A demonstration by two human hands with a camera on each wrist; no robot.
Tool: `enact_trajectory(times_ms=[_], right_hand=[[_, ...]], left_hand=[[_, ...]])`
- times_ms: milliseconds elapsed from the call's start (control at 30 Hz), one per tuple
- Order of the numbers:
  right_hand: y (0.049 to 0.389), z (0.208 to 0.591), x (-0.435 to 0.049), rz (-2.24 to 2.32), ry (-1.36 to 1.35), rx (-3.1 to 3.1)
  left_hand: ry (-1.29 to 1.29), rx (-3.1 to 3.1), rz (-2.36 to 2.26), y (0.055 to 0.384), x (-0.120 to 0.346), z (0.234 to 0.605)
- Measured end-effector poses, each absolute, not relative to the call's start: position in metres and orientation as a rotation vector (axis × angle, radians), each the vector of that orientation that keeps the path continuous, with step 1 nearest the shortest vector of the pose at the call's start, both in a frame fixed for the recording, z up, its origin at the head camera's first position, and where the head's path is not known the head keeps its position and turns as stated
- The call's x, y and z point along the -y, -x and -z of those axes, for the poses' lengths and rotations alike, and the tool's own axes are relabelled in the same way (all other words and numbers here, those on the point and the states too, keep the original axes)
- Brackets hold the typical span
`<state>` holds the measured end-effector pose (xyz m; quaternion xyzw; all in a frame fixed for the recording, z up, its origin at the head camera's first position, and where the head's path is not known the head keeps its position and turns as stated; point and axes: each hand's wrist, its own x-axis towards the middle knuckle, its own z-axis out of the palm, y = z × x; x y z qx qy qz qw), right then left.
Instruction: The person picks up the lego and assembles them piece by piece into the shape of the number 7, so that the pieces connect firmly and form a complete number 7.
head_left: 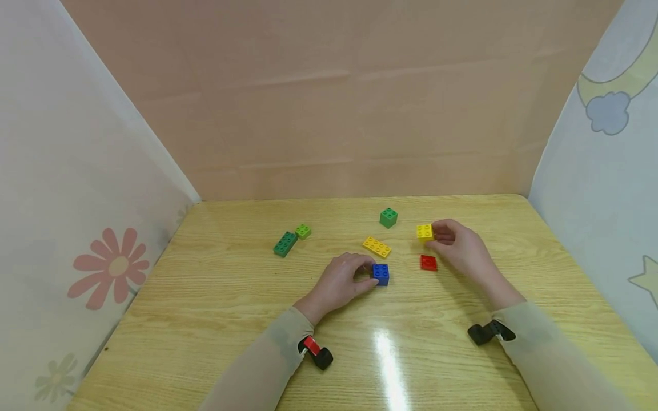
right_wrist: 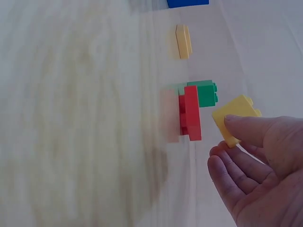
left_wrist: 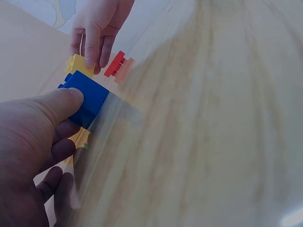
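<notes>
My left hand (head_left: 345, 279) pinches a blue toy building brick (head_left: 380, 274) between thumb and fingers, low at the table; in the left wrist view the thumb presses the blue brick's (left_wrist: 90, 97) side. The right hand (head_left: 465, 251) grips a yellow building brick (head_left: 424, 232) by its right side, and the right wrist view shows this yellow brick (right_wrist: 234, 118) tilted and raised above the table. Just below it in the head view lies a flat red brick (head_left: 428, 262), its studs facing down in the right wrist view. Between the hands is a flat yellow-orange brick (head_left: 377, 247).
A green cube-shaped brick (head_left: 388, 217) stands farther back. To the left lie a long dark green brick (head_left: 285, 244) and a small light green brick (head_left: 303, 231), close together. The wooden table (head_left: 205, 297) meets a pinkish back panel (head_left: 329, 114) and patterned cloth at both sides.
</notes>
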<state>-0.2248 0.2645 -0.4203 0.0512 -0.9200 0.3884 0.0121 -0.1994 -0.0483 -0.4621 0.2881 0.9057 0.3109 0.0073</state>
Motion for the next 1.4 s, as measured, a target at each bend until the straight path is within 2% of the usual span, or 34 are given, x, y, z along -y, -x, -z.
enact_trajectory(times_ms=[500, 1400], right_hand=[[0.207, 0.418, -0.249, -1.362, -0.188, 2.837], [0.194, 0.423, -0.219, -1.498, -0.353, 2.813]], left_hand=[[-0.900, -2.824, -0.990, 0.200, 0.049, 0.463], [-0.899, -2.816, -1.008, 0.201, 0.050, 0.464]])
